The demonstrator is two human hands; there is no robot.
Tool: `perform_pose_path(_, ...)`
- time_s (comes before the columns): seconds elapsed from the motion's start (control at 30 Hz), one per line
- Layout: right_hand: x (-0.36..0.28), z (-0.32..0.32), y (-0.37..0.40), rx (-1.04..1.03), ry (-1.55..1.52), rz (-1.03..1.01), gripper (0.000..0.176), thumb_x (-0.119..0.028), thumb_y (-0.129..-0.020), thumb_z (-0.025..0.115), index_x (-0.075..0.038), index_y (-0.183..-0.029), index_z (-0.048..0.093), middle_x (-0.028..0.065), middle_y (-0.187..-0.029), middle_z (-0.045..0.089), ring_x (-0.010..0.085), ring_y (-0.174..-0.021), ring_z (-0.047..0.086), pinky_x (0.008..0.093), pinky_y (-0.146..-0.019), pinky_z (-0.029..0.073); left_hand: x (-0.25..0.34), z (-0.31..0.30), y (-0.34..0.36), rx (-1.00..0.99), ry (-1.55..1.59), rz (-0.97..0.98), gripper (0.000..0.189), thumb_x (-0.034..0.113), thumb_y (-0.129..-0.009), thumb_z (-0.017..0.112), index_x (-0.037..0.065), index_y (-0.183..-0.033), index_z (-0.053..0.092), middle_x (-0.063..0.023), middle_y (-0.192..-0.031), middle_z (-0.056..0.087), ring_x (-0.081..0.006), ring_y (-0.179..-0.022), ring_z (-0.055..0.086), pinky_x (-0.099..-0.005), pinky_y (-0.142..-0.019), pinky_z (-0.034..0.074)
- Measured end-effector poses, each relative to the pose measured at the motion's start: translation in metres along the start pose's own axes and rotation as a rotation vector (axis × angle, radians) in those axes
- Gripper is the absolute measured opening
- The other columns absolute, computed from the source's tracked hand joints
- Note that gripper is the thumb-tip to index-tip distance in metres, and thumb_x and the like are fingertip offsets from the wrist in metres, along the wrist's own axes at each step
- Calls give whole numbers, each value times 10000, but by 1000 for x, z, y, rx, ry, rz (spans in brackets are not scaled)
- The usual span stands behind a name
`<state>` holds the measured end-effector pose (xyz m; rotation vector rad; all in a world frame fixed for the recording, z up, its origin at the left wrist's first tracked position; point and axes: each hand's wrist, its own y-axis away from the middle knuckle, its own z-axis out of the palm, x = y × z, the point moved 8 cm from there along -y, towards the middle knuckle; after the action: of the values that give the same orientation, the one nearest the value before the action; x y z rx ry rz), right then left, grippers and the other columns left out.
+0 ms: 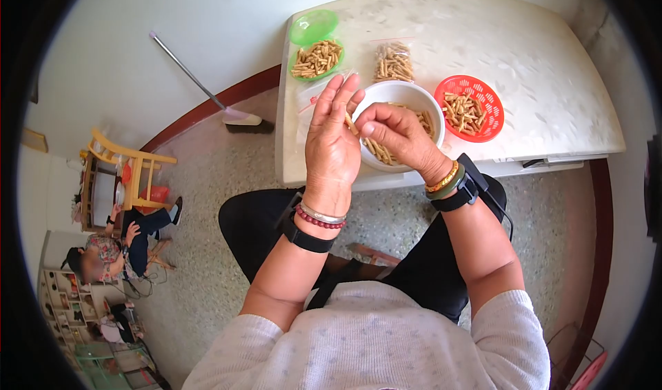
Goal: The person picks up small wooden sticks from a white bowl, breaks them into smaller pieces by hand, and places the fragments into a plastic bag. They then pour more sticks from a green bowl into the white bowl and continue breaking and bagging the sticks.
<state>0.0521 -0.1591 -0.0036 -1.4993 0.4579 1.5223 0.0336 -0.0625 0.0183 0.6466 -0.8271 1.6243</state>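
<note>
My left hand (332, 138) is raised over the near edge of the table, palm turned toward my right hand, fingers stretched upward. Between the two hands is a short tan snack stick (351, 123), lying against the left palm. The bent fingers and thumb of my right hand (398, 133) pinch at its end; the exact contact is partly hidden. Below the hands stands a white bowl (437, 100) with many snack sticks (380, 152) inside, partly covered by my right hand. A clear zip bag (394, 62) filled with the same sticks lies just behind the bowl.
A red perforated basket (495, 117) of sticks stands right of the bowl. At the table's left are a green bowl of sticks (318, 59), its green lid (314, 26) and a flat plastic bag (310, 99). A broom (238, 117) leans on the wall; another person (103, 255) sits far left.
</note>
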Motion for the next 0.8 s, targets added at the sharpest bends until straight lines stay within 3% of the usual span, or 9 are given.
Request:
perform_pose_path(0.17,-1,2,2,-16,154,-56,171,-184,-857,650,-19,-865,606,2,-716,557,51,-674,483,239,-599,432,-6,9,2,-49,-97,53,495,209,-945,501,6,-1368,345,-159,-1363,427,-257,-1200,437,-380,-995,389)
perform_pose_path(0.3,-9,-22,1,224,282,-96,183,-185,-841,668,-11,-831,611,23,-668,561,76,-625,492,262,-569,437,0,8,4,-46,-202,28,477,259,-951,502,6,-1341,393,-165,-1342,451,-250,-1193,451,-340,-956,397)
perform_pose_path(0.37,-12,-33,3,307,341,-103,172,-174,-832,672,-13,-821,612,38,-655,569,98,-603,507,272,-559,441,4,-4,6,47,-352,-7,468,321,-952,503,12,-1299,445,-156,-1277,513,-215,-1110,503,-298,-875,413)
perform_pose_path(0.4,-20,-34,4,316,509,-101,161,-166,-815,679,-20,-810,610,57,-668,580,147,-600,536,296,-557,449,5,-13,5,101,-493,-34,463,378,-945,506,16,-1234,500,-108,-1094,606,-136,-902,556,-238,-736,431)
perform_pose_path(0.43,-25,-33,5,322,678,-98,151,-157,-797,685,-27,-798,608,77,-681,590,196,-597,565,319,-555,457,7,-16,5,99,-494,-35,463,378,-945,506,16,-1234,500,-108,-1094,606,-136,-902,556,-238,-736,431)
perform_pose_path(0.5,-24,-27,6,292,751,-126,154,-157,-776,695,-35,-793,602,92,-707,596,241,-622,578,343,-565,463,16,-23,3,163,-733,39,398,369,-929,544,18,-1116,567,-33,-883,619,-56,-727,517,-190,-599,407)
perform_pose_path(0.6,-24,-17,8,253,842,-164,178,-167,-746,711,-44,-798,593,106,-751,605,294,-669,597,375,-585,471,13,-17,0,83,-819,96,292,294,-911,594,18,-1005,603,8,-766,584,-25,-633,481,-156,-536,372)
perform_pose_path(0.73,-24,-16,9,263,834,-182,203,-163,-733,722,-45,-818,580,106,-771,606,300,-693,597,380,-602,473,10,-24,2,97,-888,52,180,194,-895,616,21,-944,613,11,-738,584,-24,-600,472,-155,-521,367)
perform_pose_path(0.8,-24,-18,9,269,790,-133,207,-156,-732,728,-45,-833,584,96,-759,601,270,-670,593,361,-595,472,8,-28,3,144,-762,17,130,147,-893,605,23,-931,616,7,-728,586,-23,-560,458,-151,-492,349)
